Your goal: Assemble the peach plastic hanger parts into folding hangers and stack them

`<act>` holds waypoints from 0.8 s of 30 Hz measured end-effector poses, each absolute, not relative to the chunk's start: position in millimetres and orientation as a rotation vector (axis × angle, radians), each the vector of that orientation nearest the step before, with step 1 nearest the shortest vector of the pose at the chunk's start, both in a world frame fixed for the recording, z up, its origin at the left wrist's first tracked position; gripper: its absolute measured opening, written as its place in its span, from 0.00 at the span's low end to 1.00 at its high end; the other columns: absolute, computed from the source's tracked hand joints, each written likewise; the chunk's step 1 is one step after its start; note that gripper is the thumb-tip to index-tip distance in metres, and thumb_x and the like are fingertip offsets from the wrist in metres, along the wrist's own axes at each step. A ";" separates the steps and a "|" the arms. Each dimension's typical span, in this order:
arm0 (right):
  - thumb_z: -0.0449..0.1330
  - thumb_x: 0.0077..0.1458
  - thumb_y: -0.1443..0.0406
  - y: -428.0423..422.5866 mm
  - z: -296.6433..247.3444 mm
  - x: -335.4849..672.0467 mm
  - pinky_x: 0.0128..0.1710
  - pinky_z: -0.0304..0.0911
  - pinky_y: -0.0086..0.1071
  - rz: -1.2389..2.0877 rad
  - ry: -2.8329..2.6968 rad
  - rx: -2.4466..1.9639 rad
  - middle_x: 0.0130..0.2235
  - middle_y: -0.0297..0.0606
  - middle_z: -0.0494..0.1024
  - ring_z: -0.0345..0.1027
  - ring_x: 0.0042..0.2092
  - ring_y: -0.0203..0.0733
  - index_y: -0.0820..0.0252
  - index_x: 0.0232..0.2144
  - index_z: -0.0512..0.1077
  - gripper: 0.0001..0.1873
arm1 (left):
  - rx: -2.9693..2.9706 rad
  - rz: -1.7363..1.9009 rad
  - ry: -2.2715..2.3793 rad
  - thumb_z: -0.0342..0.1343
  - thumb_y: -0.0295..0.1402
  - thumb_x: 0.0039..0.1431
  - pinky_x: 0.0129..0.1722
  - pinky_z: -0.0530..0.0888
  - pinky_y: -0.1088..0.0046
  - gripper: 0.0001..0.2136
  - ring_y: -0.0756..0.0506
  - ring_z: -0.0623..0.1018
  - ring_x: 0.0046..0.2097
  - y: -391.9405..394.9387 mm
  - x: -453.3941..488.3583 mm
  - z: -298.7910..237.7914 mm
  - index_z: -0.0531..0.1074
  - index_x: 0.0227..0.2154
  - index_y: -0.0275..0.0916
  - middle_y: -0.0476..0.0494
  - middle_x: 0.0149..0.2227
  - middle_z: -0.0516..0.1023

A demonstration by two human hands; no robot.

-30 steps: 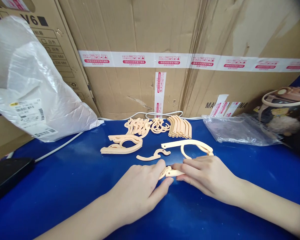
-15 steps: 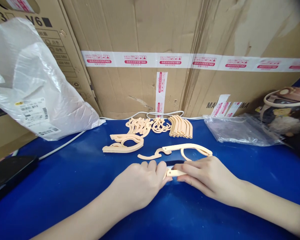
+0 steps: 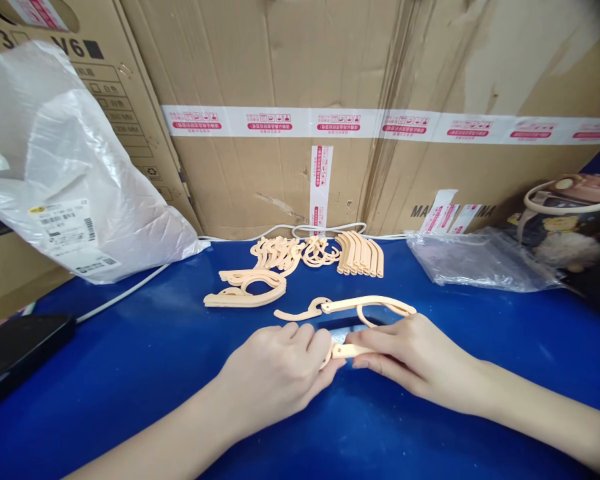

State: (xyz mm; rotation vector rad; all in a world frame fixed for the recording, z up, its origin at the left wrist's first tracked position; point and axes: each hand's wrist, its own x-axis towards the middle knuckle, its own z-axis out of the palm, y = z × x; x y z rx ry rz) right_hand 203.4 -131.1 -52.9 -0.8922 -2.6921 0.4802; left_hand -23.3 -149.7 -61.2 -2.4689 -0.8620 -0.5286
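Note:
I hold a beige folding clothes hanger [image 3: 370, 303] low over the blue tabletop, between both hands. My left hand [image 3: 285, 367] is closed round its middle part, so most of that joint is hidden. My right hand [image 3: 420, 353] pinches a short arm end [image 3: 351, 351] between thumb and fingers, and the long upper arm also runs to this hand. A curved hook piece [image 3: 300, 312] shows just behind my left knuckles. Folded hangers [image 3: 250, 290] lie a little behind my left hand.
At the back are piles of loose hooks [image 3: 277, 253], curved pieces [image 3: 320, 252] and hanger arms [image 3: 360, 255]. A clear plastic bag [image 3: 480, 260] lies right, beside a dark bag [image 3: 555, 227]. Left are a white parcel bag [image 3: 105, 200] and a black device [image 3: 25, 360]. Cardboard boxes [image 3: 260, 60] stand behind.
The hanger's long upper arm has swung down slightly, towards my right hand. Its end now overlaps the hook piece less openly. Both hands keep their grip in nearly the same place.

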 end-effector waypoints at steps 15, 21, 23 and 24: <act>0.43 0.68 0.59 -129.8 -63.5 203.4 0.27 0.53 0.29 0.080 -2.742 -0.723 0.28 0.33 0.72 0.63 0.25 0.35 0.59 0.36 0.69 0.18 | -2.839 -0.430 -0.833 0.42 0.36 0.68 0.21 0.58 0.71 0.12 0.48 0.73 0.24 -142.3 -27.2 -60.6 0.62 0.30 0.39 0.52 0.24 0.71; 0.48 0.66 0.58 -127.8 -60.2 203.8 0.29 0.54 0.31 -0.055 -2.674 -0.690 0.28 0.34 0.73 0.64 0.27 0.37 0.59 0.38 0.70 0.14 | -2.987 -0.380 -1.020 0.44 0.34 0.67 0.21 0.55 0.72 0.08 0.48 0.72 0.23 -142.0 -29.1 -58.9 0.61 0.31 0.40 0.53 0.23 0.71; 0.52 0.64 0.58 -126.0 -56.3 206.0 0.31 0.56 0.32 -0.088 -2.595 -0.686 0.29 0.35 0.74 0.65 0.30 0.38 0.60 0.39 0.70 0.12 | -2.971 -0.388 -1.055 0.44 0.34 0.67 0.20 0.54 0.72 0.08 0.48 0.72 0.23 -140.1 -30.7 -56.7 0.61 0.31 0.40 0.53 0.23 0.71; 0.53 0.63 0.59 -124.8 -53.8 207.5 0.33 0.57 0.33 -0.107 -2.541 -0.698 0.31 0.36 0.75 0.66 0.32 0.39 0.60 0.39 0.71 0.11 | -2.959 -0.400 -1.064 0.44 0.34 0.67 0.21 0.54 0.73 0.08 0.47 0.72 0.23 -139.0 -31.6 -55.4 0.61 0.31 0.40 0.53 0.23 0.71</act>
